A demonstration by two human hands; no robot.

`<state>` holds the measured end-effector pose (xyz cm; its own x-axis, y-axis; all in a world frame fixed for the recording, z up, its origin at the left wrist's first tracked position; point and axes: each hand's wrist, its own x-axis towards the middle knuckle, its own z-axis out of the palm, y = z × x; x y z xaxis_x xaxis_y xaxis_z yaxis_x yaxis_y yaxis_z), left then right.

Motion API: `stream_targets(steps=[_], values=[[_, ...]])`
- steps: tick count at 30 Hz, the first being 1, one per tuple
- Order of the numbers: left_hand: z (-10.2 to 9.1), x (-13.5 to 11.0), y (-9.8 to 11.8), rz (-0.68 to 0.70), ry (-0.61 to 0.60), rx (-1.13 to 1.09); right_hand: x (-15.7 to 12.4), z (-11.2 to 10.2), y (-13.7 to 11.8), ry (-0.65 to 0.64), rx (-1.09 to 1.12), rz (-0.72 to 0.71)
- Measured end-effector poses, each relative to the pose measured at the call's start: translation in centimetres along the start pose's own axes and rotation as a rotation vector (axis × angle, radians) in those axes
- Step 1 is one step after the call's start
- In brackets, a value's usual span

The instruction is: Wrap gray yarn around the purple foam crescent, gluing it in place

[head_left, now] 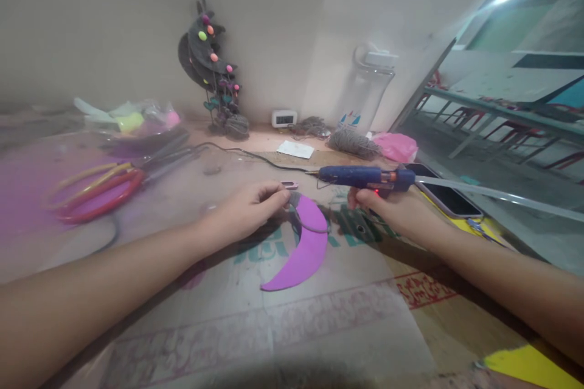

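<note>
My left hand (260,206) pinches the upper tip of a purple crescent moon cutout (308,249). Grey yarn (295,200) is wrapped about that tip, and a strand of it crosses the purple face. In my right hand (387,203) is a blue hot glue gun (351,176), its nozzle pointing left above the crescent. A red light glows on the gun, and a long clear glue stick (497,194) sticks out of its back. Just beyond my left fingertips lies a small pink metal-edged tool (290,185), too small to name surely.
Red- and yellow-handled scissors (104,194) lie left. A decorated grey moon (205,55) hangs at the wall. Behind stand a small digital clock (284,118), a clear bottle (367,94) and a grey yarn bundle (353,144). A phone (449,191) lies right, near the table edge.
</note>
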<state>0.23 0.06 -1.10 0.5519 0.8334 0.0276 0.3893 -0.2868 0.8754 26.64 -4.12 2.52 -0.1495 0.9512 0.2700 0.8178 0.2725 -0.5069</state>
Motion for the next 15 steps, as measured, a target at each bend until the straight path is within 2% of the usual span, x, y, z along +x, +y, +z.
stream_targets(steps=[3, 6, 9, 10, 15], values=[[0.0, 0.1, -0.1, 0.02, 0.016, 0.015, 0.7, -0.6, 0.1, 0.047, 0.074, -0.042], [0.2, 0.1, -0.1, 0.031, 0.02, -0.007, 2.8, -1.1, 0.4, 0.078, 0.065, 0.03], [0.3, 0.3, -0.3, 0.04, 0.009, -0.029, 6.7, -1.2, 0.9, 0.16, -0.039, 0.138], [0.3, 0.3, -0.4, 0.039, 0.002, -0.026, 8.2, -1.0, 1.2, 0.173, -0.068, 0.133], [0.3, 0.5, -0.9, 0.034, -0.007, -0.045, 14.7, 1.2, 3.4, 0.095, -0.096, 0.147]])
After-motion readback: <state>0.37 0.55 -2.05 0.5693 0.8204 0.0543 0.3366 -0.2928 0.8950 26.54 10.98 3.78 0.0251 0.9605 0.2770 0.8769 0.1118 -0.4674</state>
